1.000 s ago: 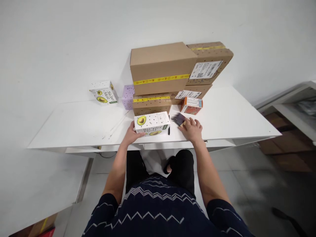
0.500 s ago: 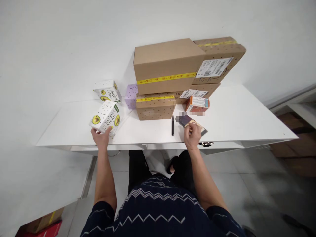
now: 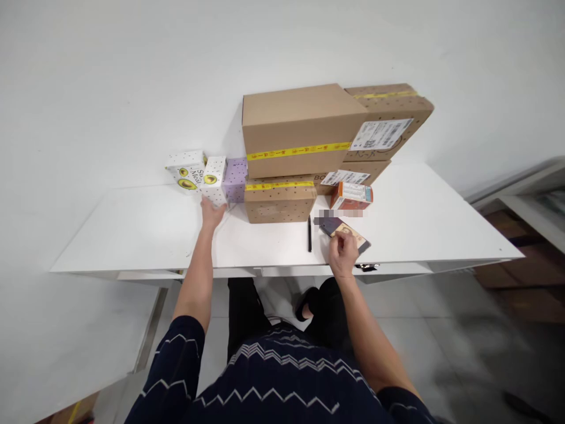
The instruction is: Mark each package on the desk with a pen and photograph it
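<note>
Toward the far left of the white table (image 3: 128,229), the fingers of the left hand (image 3: 213,213) part around the near end of a white carton (image 3: 214,186), thumb at its right side, the others at its left. To the right, near the edge, the right hand's (image 3: 343,252) fingers are curled and bunched over a flat, dark-and-cream printed slab (image 3: 336,225); whether they pinch it, I cannot tell.

The white carton is narrow and crisp-edged, its pale card specked with dark dots and printed with a halved avocado. It sits between a matching avocado box (image 3: 187,174) on the left and a lilac dotted box (image 3: 236,178) on the right.

Farther right, matte brown cardboard cartons (image 3: 300,126) stand stacked, banded with yellow tape. A slim black pen (image 3: 309,235) lies left of the slab; a small orange-and-white box (image 3: 352,195) stands beyond it.
</note>
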The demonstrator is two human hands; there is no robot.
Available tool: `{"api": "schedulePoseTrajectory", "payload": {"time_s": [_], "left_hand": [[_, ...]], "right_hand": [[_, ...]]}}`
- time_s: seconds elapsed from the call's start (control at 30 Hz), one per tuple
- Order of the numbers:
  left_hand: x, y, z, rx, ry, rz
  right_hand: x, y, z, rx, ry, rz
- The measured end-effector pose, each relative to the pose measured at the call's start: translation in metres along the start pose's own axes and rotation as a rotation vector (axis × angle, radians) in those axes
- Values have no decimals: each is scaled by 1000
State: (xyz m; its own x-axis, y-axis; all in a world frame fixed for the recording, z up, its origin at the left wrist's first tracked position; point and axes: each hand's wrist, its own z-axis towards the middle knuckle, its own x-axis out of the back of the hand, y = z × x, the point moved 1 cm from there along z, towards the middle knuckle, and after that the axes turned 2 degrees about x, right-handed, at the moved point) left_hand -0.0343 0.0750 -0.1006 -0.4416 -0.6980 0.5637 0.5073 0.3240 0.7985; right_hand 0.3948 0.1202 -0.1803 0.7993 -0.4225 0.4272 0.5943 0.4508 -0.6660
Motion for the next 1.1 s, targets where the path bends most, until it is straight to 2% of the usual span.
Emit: {"api": "schedulePoseTrajectory", "payload": {"time_s": [0.03, 0.1, 0.2, 0.23, 0.27, 0.33, 0.43, 0.53, 0.63, 0.73, 0.8, 0.83, 0.93, 0.97, 1.03, 1.1], "left_hand": [[4, 2, 7, -13, -57, 21], [19, 7, 27, -12, -49, 106], [47, 21, 67, -66, 188, 314], [55, 28, 81, -129, 208, 394], [60, 35, 95, -200, 189, 474], [68, 47, 119, -305, 69, 617], [75, 56, 144, -278, -152, 763], [84, 60, 155, -181, -175, 859], [96, 62, 154, -144, -192, 951], [110, 59, 135, -199, -146, 1116], [120, 50, 112, -209, -75, 1166], [126, 43, 97, -167, -34, 1148], [149, 17, 39, 87, 84, 986], [158, 10, 17, 133, 117, 932], [175, 2, -29, 162, 197, 847], [186, 4, -72, 87, 246, 782]], "right_hand": [[0, 0, 0, 1, -1, -6], [1, -1, -1, -3, -13, -15], [1, -2, -1, 2, -32, -13], [0, -2, -1, 7, -32, -6], [0, -2, -1, 13, -28, 2], [0, -2, -1, 20, -14, 18], [0, -3, 0, 10, -1, 26], [0, -3, 0, 6, -14, 32], [0, -2, 1, 5, -33, 13], [-1, 0, 0, -1, -20, 4], [-1, 1, 0, -10, -23, 5], [-2, 1, 0, -20, -32, 6], [-2, -1, 0, -47, -56, 28], [-2, -2, 1, -46, -57, 38], [-1, -4, 1, -27, -49, 46], [-1, -6, 2, 3, -42, 39]]}}
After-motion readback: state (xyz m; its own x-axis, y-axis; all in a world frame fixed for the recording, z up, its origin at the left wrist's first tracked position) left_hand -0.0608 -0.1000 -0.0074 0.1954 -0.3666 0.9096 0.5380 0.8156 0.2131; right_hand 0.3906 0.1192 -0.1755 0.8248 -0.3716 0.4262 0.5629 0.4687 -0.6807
